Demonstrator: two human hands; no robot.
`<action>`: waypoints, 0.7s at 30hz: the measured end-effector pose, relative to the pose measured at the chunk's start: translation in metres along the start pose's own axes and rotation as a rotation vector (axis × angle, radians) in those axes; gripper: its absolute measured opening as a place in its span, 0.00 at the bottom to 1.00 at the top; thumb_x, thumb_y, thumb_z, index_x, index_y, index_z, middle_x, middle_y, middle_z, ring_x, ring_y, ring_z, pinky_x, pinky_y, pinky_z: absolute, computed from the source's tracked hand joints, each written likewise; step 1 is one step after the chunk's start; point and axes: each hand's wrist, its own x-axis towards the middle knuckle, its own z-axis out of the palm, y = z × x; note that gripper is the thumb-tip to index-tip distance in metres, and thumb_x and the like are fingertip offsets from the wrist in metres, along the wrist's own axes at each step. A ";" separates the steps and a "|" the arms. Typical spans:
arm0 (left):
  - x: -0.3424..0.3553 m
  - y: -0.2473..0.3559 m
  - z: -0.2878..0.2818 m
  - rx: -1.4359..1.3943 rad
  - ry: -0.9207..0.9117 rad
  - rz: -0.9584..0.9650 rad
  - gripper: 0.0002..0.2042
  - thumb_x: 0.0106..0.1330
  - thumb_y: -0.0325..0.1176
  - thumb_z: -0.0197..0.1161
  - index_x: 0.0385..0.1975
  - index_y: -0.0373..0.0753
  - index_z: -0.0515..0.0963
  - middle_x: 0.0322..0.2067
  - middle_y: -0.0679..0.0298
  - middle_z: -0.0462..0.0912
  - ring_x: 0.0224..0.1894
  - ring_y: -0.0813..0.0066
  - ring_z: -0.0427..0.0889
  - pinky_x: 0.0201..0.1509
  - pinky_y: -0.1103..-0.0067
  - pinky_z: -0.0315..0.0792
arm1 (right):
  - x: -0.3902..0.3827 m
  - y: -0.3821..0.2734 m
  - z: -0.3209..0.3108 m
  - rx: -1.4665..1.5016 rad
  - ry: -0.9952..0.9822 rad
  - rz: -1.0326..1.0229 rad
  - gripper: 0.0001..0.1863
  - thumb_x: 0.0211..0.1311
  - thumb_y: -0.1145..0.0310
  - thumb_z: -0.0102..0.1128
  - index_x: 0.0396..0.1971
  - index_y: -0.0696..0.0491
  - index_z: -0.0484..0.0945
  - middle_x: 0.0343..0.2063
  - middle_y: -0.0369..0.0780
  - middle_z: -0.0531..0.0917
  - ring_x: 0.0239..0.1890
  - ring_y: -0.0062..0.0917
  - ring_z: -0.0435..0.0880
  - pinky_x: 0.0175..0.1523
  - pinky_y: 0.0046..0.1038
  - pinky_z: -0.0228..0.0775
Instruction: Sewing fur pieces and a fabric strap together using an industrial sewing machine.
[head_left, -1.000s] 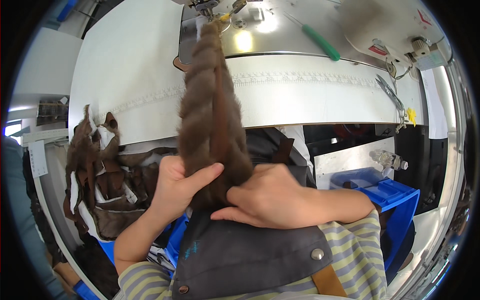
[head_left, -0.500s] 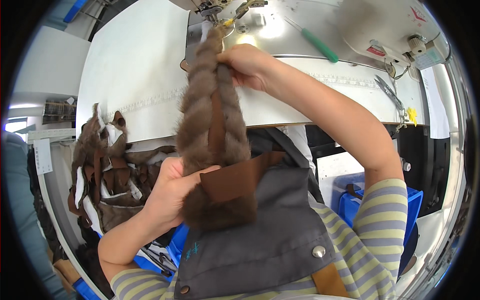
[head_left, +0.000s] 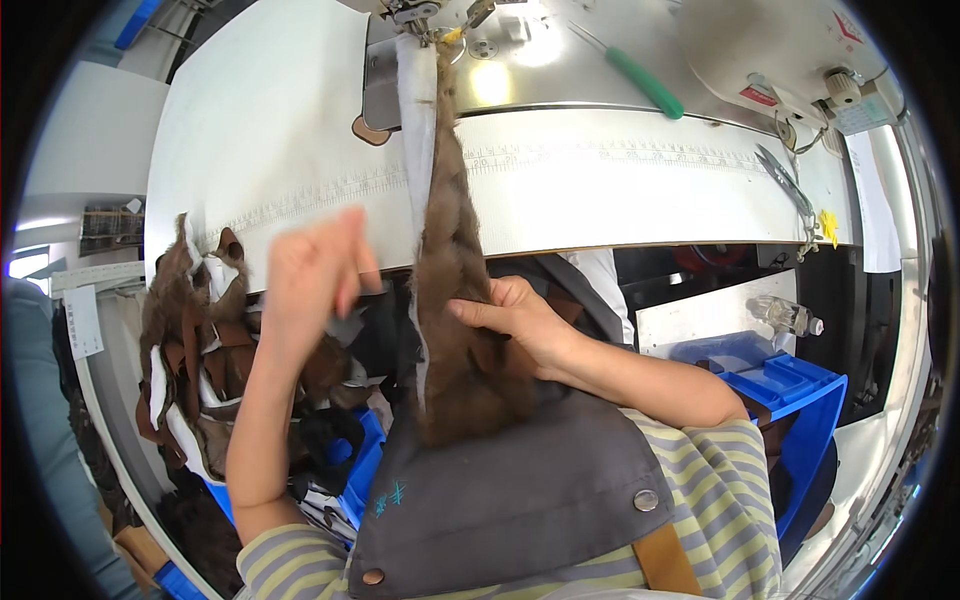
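A long brown fur strip (head_left: 455, 225) with a white backing (head_left: 416, 130) along its left side runs from under the sewing machine's presser foot (head_left: 420, 22) down over the table edge to my apron. My right hand (head_left: 515, 318) grips the strip's lower right edge, thumb on top of the fur and fingers underneath. Off to the left, my left hand (head_left: 315, 270) is raised clear of the strip. It is smeared by motion, so how its fingers stand is unclear; nothing shows in it.
A green-handled awl (head_left: 645, 85) lies on the machine bed, and metal thread snips (head_left: 785, 185) rest at the right. More fur pieces (head_left: 215, 350) hang in a heap at the left table edge. Blue bins (head_left: 790, 400) and a clear bottle (head_left: 785, 315) are below right.
My left hand has let go of the fur and risen to the left. My right hand has come down from near the machine to the strip's lower part. The white backing now shows.
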 end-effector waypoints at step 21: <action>0.099 -0.024 0.046 0.907 0.498 0.752 0.24 0.63 0.38 0.59 0.60 0.43 0.67 0.62 0.66 0.67 0.62 0.69 0.67 0.62 0.50 0.53 | -0.024 -0.160 -0.028 -2.314 1.163 -1.135 0.16 0.58 0.62 0.58 0.42 0.56 0.76 0.50 0.44 0.74 0.47 0.39 0.71 0.49 0.42 0.61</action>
